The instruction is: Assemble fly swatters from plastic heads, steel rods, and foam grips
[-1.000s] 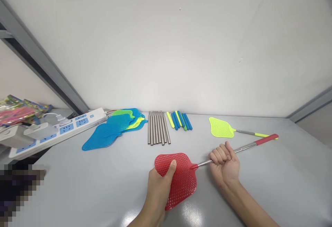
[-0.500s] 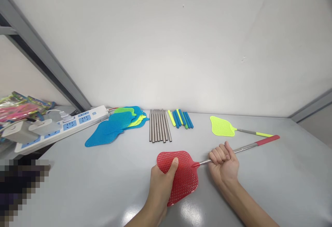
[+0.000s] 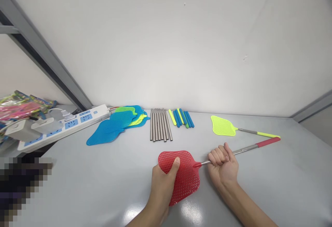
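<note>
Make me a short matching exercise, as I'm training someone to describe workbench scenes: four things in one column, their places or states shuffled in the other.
1. red mesh head
2. red swatter's shaft
3. loose metal tubes
4. power strip

A. between the overlapping mesh heads and the coloured grips
B. in the right hand
C. white, with plugs in it
D. in the left hand

Pairs: 1-D, 2-B, 3-A, 4-C

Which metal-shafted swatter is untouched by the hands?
The yellow perforated plastic swatter, lying farther back; left hand and right hand hold the red perforated plastic swatter.
</note>
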A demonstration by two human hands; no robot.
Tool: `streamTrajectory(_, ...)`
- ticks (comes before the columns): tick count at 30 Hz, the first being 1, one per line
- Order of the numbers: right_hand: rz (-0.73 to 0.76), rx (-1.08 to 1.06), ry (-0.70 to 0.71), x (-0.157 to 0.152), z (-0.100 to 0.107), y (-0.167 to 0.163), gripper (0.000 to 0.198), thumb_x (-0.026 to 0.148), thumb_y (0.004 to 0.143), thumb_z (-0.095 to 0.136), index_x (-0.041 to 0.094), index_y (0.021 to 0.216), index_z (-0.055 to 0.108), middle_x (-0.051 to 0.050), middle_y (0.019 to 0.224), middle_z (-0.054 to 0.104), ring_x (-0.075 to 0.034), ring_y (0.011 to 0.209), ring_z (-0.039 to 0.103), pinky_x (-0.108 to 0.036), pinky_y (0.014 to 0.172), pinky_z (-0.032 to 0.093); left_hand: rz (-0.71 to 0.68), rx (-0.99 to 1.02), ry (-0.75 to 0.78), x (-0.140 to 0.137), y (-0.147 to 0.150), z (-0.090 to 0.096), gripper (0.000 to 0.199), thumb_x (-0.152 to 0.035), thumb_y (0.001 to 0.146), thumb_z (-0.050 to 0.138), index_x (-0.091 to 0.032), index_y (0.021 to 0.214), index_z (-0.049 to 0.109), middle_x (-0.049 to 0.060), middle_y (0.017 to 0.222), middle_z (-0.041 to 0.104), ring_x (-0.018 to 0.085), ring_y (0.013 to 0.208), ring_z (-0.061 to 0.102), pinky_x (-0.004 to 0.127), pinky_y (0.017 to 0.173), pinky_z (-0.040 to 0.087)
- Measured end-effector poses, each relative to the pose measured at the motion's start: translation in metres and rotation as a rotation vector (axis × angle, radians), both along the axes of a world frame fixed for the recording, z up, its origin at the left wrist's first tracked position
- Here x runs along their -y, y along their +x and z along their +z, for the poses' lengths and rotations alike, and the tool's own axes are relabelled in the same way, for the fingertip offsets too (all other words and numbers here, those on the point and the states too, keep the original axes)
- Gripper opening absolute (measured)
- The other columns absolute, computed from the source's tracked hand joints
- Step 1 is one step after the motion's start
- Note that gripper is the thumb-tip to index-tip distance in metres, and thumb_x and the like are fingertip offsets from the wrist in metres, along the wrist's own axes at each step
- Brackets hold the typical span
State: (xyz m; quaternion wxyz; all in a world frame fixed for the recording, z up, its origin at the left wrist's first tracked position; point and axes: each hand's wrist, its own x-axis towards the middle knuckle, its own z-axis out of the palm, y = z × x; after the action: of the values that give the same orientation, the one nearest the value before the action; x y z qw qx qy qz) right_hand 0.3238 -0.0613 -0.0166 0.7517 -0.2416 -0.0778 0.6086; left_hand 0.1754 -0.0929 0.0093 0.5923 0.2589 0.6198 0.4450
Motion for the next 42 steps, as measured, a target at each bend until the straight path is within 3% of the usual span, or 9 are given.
streamTrajectory(7, -0.017, -0.065, -0.047, 0.002, 0.004, -0.003, 0.044, 0.027, 0.078, 0.046, 0.019, 0.050, 0.013, 0.009, 0.039, 0.013, -0.007, 0.035, 0.009, -0.021, 0.031, 0.016, -0.028, -0.023, 0.012, 0.001, -0.001, -0.005, 0.037, -0.048, 0.064, 0.055, -0.011, 0.067, 0.058, 0.005, 0.059, 0.057, 0.015, 0.053, 0.053, 0.026, 0.050, 0.042)
streamTrajectory(14, -0.001, 0.003, -0.027, 0.002, 0.005, -0.003, 0.044, 0.028, 0.078, 0.045, 0.019, 0.050, 0.013, 0.009, 0.039, 0.014, -0.006, 0.035, 0.010, -0.021, 0.031, 0.016, -0.026, 0.067, -0.006, 0.002, -0.002, -0.005, 0.039, -0.050, 0.060, 0.058, -0.012, 0.067, 0.059, 0.004, 0.059, 0.059, 0.015, 0.052, 0.054, 0.026, 0.049, 0.043)
streamTrajectory(22, 0.039, -0.001, -0.017, 0.001, 0.013, 0.000, 0.041, 0.027, 0.078, 0.045, 0.018, 0.050, 0.017, 0.008, 0.041, 0.014, -0.006, 0.035, 0.014, -0.020, 0.033, 0.020, -0.079, 0.270, -0.097, -0.004, -0.007, 0.003, 0.046, -0.048, 0.060, 0.060, -0.012, 0.089, 0.060, 0.009, 0.073, 0.065, 0.019, 0.059, 0.060, 0.028, 0.054, 0.047)
streamTrajectory(31, 0.127, -0.026, 0.018, -0.002, 0.027, 0.005, 0.037, 0.025, 0.077, 0.047, 0.018, 0.050, 0.022, 0.008, 0.043, 0.017, -0.006, 0.037, 0.021, -0.020, 0.037, 0.026, -0.167, 0.386, -0.062, -0.008, -0.013, 0.018, 0.037, -0.040, 0.064, 0.060, -0.014, 0.091, 0.060, 0.008, 0.075, 0.066, 0.019, 0.065, 0.061, 0.029, 0.059, 0.048)
streamTrajectory(37, 0.150, 0.056, 0.039, -0.003, 0.027, 0.008, 0.034, 0.027, 0.077, 0.047, 0.017, 0.051, 0.027, 0.007, 0.045, 0.022, -0.006, 0.039, 0.028, -0.021, 0.041, 0.030, -0.119, 0.366, 0.012, -0.007, -0.011, 0.007, 0.044, -0.044, 0.064, 0.059, -0.016, 0.098, 0.057, 0.007, 0.078, 0.066, 0.018, 0.062, 0.061, 0.029, 0.057, 0.048)
streamTrajectory(42, 0.113, 0.065, 0.032, -0.009, 0.024, 0.013, 0.026, 0.028, 0.076, 0.046, 0.017, 0.054, 0.037, 0.005, 0.052, 0.031, -0.008, 0.047, 0.037, -0.024, 0.049, 0.037, -0.104, 0.352, 0.075, -0.008, -0.011, 0.003, 0.041, -0.041, 0.063, 0.061, -0.014, 0.093, 0.060, 0.007, 0.077, 0.065, 0.017, 0.061, 0.061, 0.028, 0.058, 0.048)
